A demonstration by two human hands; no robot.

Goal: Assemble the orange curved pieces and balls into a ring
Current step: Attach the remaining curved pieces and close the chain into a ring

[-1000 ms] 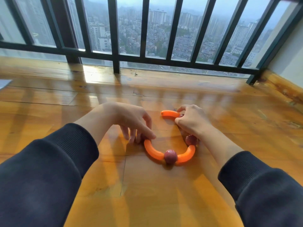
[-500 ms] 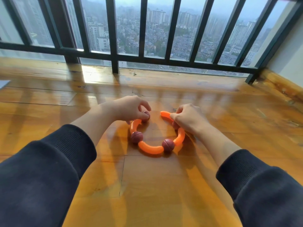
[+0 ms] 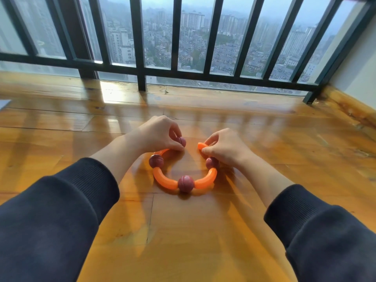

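Observation:
An open chain of orange curved pieces (image 3: 162, 179) and dark red balls lies on the wooden floor (image 3: 203, 231) as a C shape with a gap at the far side. My left hand (image 3: 160, 133) pinches the end ball (image 3: 181, 141) at the chain's left tip. My right hand (image 3: 225, 146) grips the orange end piece (image 3: 201, 146) at the right tip. Other balls sit at the left (image 3: 156, 161), the bottom (image 3: 185, 183) and the right (image 3: 211, 162). Part of the right-hand pieces is hidden under my fingers.
A dark metal railing (image 3: 140, 68) with vertical bars runs across the far edge of the floor, with a city far below. A white wall (image 3: 360, 64) and wooden skirting (image 3: 350, 110) close off the right side. My dark sleeves (image 3: 50, 216) fill the near corners.
The chain was a loose U; my left hand has swung its left end up and inward. The two tips have come closer, leaving a small gap at the far side.

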